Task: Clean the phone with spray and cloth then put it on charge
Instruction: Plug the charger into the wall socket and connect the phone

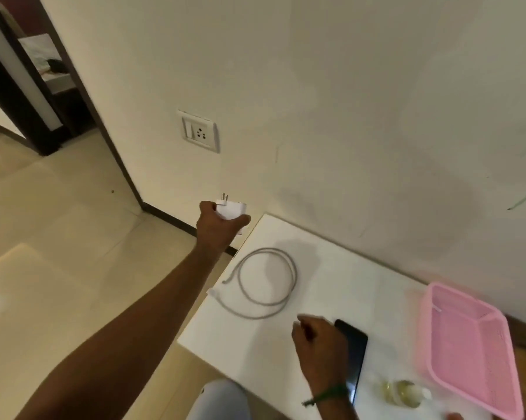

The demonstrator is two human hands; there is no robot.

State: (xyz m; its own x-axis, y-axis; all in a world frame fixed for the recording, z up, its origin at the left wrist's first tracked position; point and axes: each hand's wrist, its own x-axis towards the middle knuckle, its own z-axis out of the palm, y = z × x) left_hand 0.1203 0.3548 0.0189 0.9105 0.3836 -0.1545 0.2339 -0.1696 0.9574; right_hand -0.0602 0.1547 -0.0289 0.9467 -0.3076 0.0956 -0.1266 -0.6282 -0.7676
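Observation:
My left hand point(217, 225) grips a white charger plug point(233, 210), pins pointing up, held in the air left of the table and below the wall socket point(200, 134). A grey charging cable point(266, 284) lies coiled on the white table point(331, 268). The black phone point(355, 353) lies flat on the table near its front edge. Over the phone's left edge hovers my right hand point(319, 347), fingers loosely curled, holding nothing that I can see. A small clear spray bottle point(405, 392) lies on its side to the right of the phone.
A pink plastic basket point(468, 353) stands at the table's right end against the wall. The tiled floor point(58, 237) opens to the left, with a dark doorway point(43, 95) at the far left. My knee point(222, 401) shows below the table's front edge.

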